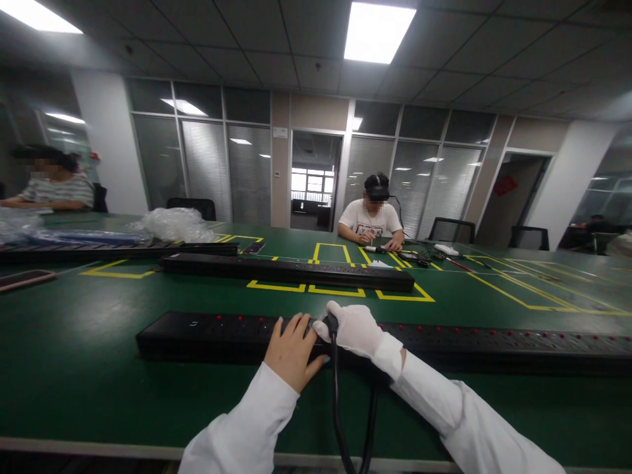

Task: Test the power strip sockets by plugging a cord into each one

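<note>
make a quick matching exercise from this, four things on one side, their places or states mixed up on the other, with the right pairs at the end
Things
1. left hand
2. right hand
3. crumpled clear plastic
4. person opposite

Places and states
A. on the left part of the green table
B. in a white glove, holding the black cable near its end
C. wearing a headset and a white top
D. bare, resting on the nearest black strip

Right pairs: 1-D, 2-B, 3-A, 4-C
</note>
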Action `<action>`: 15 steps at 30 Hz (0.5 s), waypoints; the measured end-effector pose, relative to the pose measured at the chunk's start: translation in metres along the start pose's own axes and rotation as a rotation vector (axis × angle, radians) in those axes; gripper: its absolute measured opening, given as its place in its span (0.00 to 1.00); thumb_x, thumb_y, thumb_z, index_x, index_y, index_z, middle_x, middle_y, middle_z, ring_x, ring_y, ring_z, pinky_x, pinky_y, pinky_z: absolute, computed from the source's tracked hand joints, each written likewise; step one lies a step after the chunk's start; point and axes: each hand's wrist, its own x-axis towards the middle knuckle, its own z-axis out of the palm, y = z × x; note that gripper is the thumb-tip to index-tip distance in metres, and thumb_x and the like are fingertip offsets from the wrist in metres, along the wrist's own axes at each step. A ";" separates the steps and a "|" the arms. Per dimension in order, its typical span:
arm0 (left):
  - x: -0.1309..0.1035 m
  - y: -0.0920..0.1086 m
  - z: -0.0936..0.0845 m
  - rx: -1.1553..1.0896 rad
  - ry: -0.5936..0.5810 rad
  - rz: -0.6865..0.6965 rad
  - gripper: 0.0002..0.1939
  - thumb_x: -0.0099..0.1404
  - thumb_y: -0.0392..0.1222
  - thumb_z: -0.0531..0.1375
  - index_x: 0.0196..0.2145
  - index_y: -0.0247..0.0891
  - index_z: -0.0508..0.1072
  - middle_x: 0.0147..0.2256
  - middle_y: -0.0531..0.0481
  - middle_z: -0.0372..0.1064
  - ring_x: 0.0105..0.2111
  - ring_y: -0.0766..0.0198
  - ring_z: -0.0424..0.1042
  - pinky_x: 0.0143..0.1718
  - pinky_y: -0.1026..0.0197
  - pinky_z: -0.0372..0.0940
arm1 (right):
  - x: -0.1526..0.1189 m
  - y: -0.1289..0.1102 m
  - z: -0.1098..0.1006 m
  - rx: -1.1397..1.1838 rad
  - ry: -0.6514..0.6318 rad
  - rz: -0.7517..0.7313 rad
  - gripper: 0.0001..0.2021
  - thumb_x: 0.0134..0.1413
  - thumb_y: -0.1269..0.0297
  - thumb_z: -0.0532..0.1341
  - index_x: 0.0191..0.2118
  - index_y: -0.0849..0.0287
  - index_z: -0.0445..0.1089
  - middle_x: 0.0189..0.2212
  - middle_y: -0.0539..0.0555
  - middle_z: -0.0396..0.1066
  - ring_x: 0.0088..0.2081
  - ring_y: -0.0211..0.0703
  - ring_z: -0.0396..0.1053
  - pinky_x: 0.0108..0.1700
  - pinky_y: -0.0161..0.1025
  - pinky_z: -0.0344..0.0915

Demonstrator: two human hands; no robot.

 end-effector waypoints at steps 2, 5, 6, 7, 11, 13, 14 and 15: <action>0.000 0.000 0.001 0.002 0.012 -0.014 0.24 0.55 0.51 0.54 0.49 0.43 0.63 0.50 0.44 0.61 0.51 0.52 0.57 0.51 0.45 0.49 | 0.000 0.000 0.000 -0.006 0.013 -0.004 0.21 0.52 0.45 0.46 0.36 0.59 0.63 0.23 0.53 0.70 0.25 0.38 0.66 0.25 0.33 0.46; 0.000 0.000 0.000 0.002 0.022 -0.024 0.24 0.55 0.51 0.54 0.49 0.43 0.62 0.50 0.45 0.61 0.51 0.52 0.57 0.51 0.45 0.49 | -0.001 -0.002 0.000 -0.035 0.049 -0.011 0.19 0.54 0.48 0.45 0.35 0.58 0.63 0.22 0.52 0.69 0.24 0.38 0.65 0.26 0.33 0.46; 0.000 0.000 0.000 0.000 0.018 -0.015 0.24 0.55 0.51 0.54 0.49 0.43 0.62 0.50 0.45 0.61 0.51 0.52 0.57 0.51 0.45 0.49 | -0.002 -0.002 0.000 -0.041 0.060 -0.016 0.19 0.54 0.49 0.45 0.35 0.58 0.63 0.22 0.53 0.69 0.24 0.38 0.65 0.26 0.34 0.45; 0.000 0.000 -0.001 -0.001 0.015 -0.006 0.24 0.55 0.51 0.53 0.50 0.43 0.62 0.50 0.45 0.61 0.51 0.52 0.57 0.51 0.45 0.50 | -0.002 -0.002 0.000 -0.042 0.067 -0.024 0.20 0.54 0.48 0.45 0.34 0.58 0.64 0.21 0.53 0.68 0.24 0.38 0.65 0.26 0.34 0.45; 0.000 -0.001 -0.001 -0.005 0.014 0.003 0.25 0.55 0.51 0.54 0.50 0.43 0.61 0.50 0.44 0.61 0.50 0.51 0.57 0.51 0.45 0.50 | -0.004 -0.003 -0.003 -0.046 0.078 -0.042 0.22 0.53 0.45 0.43 0.34 0.58 0.64 0.21 0.54 0.68 0.23 0.38 0.63 0.26 0.34 0.45; 0.000 0.000 0.002 -0.005 0.028 -0.013 0.25 0.55 0.50 0.55 0.50 0.44 0.61 0.50 0.45 0.61 0.50 0.51 0.57 0.51 0.45 0.49 | -0.005 -0.003 -0.004 -0.053 0.080 -0.046 0.23 0.53 0.45 0.43 0.33 0.58 0.64 0.21 0.54 0.68 0.24 0.39 0.63 0.26 0.33 0.46; 0.000 0.001 0.003 -0.004 0.036 -0.021 0.25 0.54 0.50 0.55 0.50 0.44 0.61 0.50 0.45 0.61 0.50 0.52 0.57 0.51 0.45 0.49 | -0.005 -0.003 -0.004 -0.055 0.079 -0.048 0.23 0.53 0.45 0.43 0.33 0.58 0.64 0.21 0.54 0.67 0.24 0.39 0.63 0.26 0.33 0.46; 0.000 0.001 0.003 -0.002 0.043 -0.027 0.25 0.54 0.49 0.55 0.51 0.44 0.61 0.50 0.45 0.61 0.50 0.52 0.57 0.51 0.45 0.49 | -0.005 -0.003 -0.004 -0.055 0.078 -0.049 0.23 0.53 0.45 0.43 0.33 0.58 0.64 0.21 0.54 0.67 0.24 0.39 0.63 0.26 0.33 0.46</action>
